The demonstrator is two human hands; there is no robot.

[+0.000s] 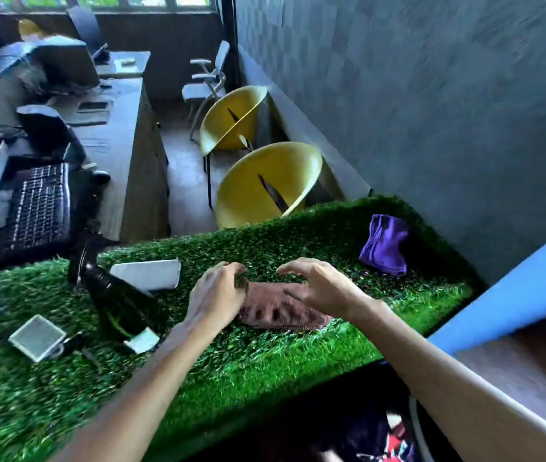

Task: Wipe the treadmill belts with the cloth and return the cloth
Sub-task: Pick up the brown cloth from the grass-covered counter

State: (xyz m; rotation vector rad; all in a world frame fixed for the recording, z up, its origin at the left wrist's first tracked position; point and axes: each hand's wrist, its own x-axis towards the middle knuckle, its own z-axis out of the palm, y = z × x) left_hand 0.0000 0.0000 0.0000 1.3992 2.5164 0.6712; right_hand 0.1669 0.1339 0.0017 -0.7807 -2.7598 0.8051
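Note:
A folded brownish-pink cloth [280, 310] lies on a surface covered with green artificial grass [265, 355]. My left hand [216, 293] is at the cloth's left end with curled fingers; whether it grips the cloth is unclear. My right hand [319, 288] hovers over the cloth's right end with fingers spread and bent, holding nothing. No treadmill is in view.
A purple cloth [384, 245] lies at the back right of the grass. To the left are a dark bottle [118, 301], a white phone [146, 275] and a small white box [36, 336]. Two yellow chairs [265, 185] stand behind. A desk with a keyboard [40, 206] is far left.

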